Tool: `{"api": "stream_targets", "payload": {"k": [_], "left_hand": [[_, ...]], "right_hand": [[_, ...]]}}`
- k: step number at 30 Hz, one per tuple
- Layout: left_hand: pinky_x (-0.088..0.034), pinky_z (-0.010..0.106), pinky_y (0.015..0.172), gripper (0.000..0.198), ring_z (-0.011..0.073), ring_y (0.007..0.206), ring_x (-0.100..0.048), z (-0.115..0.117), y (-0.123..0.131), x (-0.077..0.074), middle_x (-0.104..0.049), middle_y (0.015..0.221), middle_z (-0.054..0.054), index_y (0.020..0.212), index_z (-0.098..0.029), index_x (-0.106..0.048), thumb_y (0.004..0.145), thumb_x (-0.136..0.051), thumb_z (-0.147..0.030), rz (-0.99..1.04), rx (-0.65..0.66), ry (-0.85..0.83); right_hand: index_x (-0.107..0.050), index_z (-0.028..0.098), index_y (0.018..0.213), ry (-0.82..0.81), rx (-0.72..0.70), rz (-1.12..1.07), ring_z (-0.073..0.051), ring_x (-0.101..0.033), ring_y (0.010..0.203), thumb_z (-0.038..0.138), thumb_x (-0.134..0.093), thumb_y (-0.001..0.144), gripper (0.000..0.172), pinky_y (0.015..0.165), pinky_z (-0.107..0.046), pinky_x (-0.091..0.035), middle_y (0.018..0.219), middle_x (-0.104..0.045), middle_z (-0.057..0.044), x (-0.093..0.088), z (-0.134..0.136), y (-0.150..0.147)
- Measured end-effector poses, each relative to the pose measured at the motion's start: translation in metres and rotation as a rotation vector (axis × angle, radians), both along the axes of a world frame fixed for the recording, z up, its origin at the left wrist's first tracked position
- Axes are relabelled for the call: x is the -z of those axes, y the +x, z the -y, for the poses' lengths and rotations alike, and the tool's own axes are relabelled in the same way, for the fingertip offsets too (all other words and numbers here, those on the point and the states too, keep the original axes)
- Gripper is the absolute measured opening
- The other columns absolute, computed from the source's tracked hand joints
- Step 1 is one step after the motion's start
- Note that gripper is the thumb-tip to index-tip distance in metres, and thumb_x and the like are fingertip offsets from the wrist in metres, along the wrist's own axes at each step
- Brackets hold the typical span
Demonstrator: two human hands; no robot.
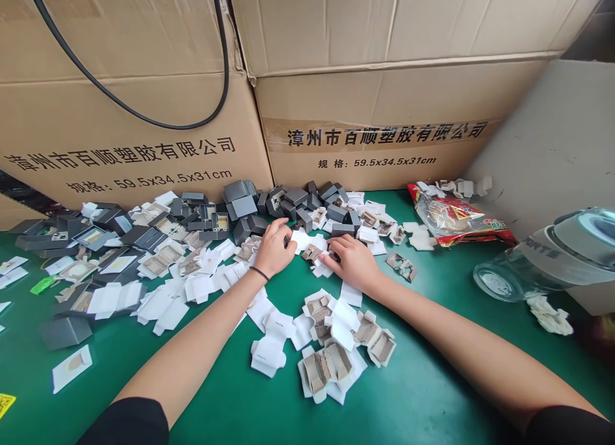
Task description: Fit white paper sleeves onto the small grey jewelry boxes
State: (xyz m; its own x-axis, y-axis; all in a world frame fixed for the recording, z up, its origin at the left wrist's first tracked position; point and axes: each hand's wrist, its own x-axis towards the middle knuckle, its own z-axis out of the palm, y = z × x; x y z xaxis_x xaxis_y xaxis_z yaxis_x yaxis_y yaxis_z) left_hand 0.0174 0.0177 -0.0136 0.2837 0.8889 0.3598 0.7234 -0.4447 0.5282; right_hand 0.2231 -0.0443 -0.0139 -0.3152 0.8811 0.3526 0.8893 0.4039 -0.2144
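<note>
My left hand (276, 248), a dark band at its wrist, is over the heap with its fingers curled. A small dark bit shows between thumb and fingers, too little to name. To its right, my right hand (354, 260) has bent fingers, its thumb beside a folded grey-brown cardboard insert (312, 251); whatever lies under its fingers is hidden. White paper pieces (302, 240) lie between both hands. Dark grey small boxes (240, 202) are piled just behind. Nearer me sits a loose heap of opened cardboard inserts (331, 362) and a white folded card (273, 346).
More dark boxes (103, 224) and white papers (163, 304) spread left over the green table (211, 400). Large cartons (375, 99) stand behind, a black cable (144, 115) hanging before them. Rightward are a red snack bag (451, 218), a clear bottle (542, 259) and crumpled tissue (550, 315).
</note>
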Motion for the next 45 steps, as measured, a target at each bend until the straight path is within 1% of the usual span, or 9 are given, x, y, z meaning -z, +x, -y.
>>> {"api": "stream_targets", "payload": {"k": [6, 10, 20, 24, 27, 32, 38, 41, 45], "left_hand": [[-0.037, 0.044, 0.104, 0.029, 0.024, 0.12, -0.047, -0.005, -0.003, 0.0, -0.055, 0.126, 0.006, 0.078, -0.019, -0.061, 0.068, -0.037, -0.005, 0.086, 0.043, -0.126], [-0.037, 0.049, 0.101, 0.016, 0.0273, 0.119, -0.046, -0.005, 0.0, 0.004, -0.055, 0.126, 0.005, 0.081, -0.021, -0.061, 0.072, -0.05, -0.015, -0.001, 0.06, -0.065], [-0.032, 0.042, 0.107, 0.021, 0.0239, 0.127, -0.037, 0.005, 0.002, 0.0, -0.046, 0.129, 0.013, 0.085, -0.018, -0.054, 0.09, -0.039, -0.031, 0.11, -0.045, 0.336], [-0.028, 0.044, 0.11, 0.022, 0.0251, 0.132, -0.033, 0.02, 0.008, -0.013, -0.049, 0.129, 0.011, 0.085, -0.019, -0.056, 0.09, -0.039, -0.032, 0.053, 0.117, 0.418], [-0.025, 0.046, 0.112, 0.021, 0.025, 0.133, -0.035, 0.031, 0.015, -0.026, -0.057, 0.121, 0.009, 0.087, -0.019, -0.059, 0.09, -0.04, -0.027, -0.004, 0.305, 0.377], [-0.026, 0.047, 0.113, 0.02, 0.0246, 0.13, -0.039, 0.039, 0.025, -0.038, -0.062, 0.114, 0.008, 0.087, -0.019, -0.061, 0.089, -0.042, -0.023, 0.0, 0.528, 0.205], [-0.029, 0.05, 0.111, 0.012, 0.0206, 0.1, -0.06, 0.051, 0.03, -0.026, -0.066, 0.095, 0.006, 0.082, -0.02, -0.059, 0.085, -0.047, -0.023, 0.243, 0.478, 0.163], [-0.038, 0.047, 0.104, 0.007, 0.0221, 0.106, -0.057, 0.054, 0.032, -0.022, -0.064, 0.101, 0.008, 0.086, -0.021, -0.058, 0.082, -0.055, -0.025, 0.385, 0.44, 0.073], [-0.049, 0.035, 0.087, 0.049, 0.0235, 0.119, -0.05, 0.044, 0.031, -0.018, -0.051, 0.126, 0.01, 0.12, -0.025, -0.044, 0.076, -0.064, -0.031, 0.82, 0.3, -0.206]], "right_hand": [[-0.062, 0.017, 0.085, -0.008, -0.001, 0.002, -0.022, -0.056, 0.093, 0.046, -0.044, 0.09, 0.034, 0.077, -0.033, -0.045, 0.095, -0.067, -0.01, 0.002, -0.002, 0.002], [-0.061, 0.018, 0.084, -0.005, 0.008, 0.006, -0.022, -0.055, 0.092, 0.045, -0.043, 0.091, 0.033, 0.079, -0.033, -0.043, 0.095, -0.066, -0.01, 0.002, -0.002, 0.002], [-0.06, 0.017, 0.082, -0.007, 0.002, -0.018, -0.024, -0.056, 0.093, 0.045, -0.042, 0.091, 0.034, 0.079, -0.035, -0.045, 0.096, -0.066, -0.011, 0.004, -0.002, 0.002], [-0.059, 0.017, 0.102, 0.038, -0.031, -0.127, -0.026, -0.056, 0.099, 0.047, -0.046, 0.089, 0.035, 0.082, -0.039, -0.046, 0.107, -0.064, -0.012, 0.005, -0.003, 0.004], [-0.045, 0.018, 0.124, 0.129, -0.102, -0.271, -0.027, -0.056, 0.104, 0.047, -0.043, 0.089, 0.046, 0.088, -0.042, -0.044, 0.115, -0.061, -0.013, 0.005, -0.001, 0.005], [-0.043, 0.02, 0.117, 0.101, -0.125, -0.559, -0.019, -0.062, 0.087, 0.042, -0.038, 0.092, 0.033, 0.078, -0.033, -0.049, 0.095, -0.066, -0.008, 0.004, 0.006, 0.001], [-0.047, 0.02, 0.114, -0.006, -0.238, -0.584, -0.015, -0.062, 0.08, 0.041, -0.04, 0.092, 0.031, 0.074, -0.027, -0.05, 0.098, -0.065, -0.006, 0.001, 0.006, 0.0], [-0.051, 0.02, 0.108, -0.037, -0.254, -0.575, -0.016, -0.062, 0.08, 0.043, -0.04, 0.091, 0.03, 0.074, -0.028, -0.05, 0.099, -0.065, -0.007, -0.001, 0.006, 0.001], [-0.052, 0.02, 0.106, -0.071, -0.259, -0.6, -0.016, -0.061, 0.081, 0.044, -0.038, 0.092, 0.031, 0.075, -0.028, -0.05, 0.099, -0.064, -0.006, -0.002, 0.005, 0.003]]}}
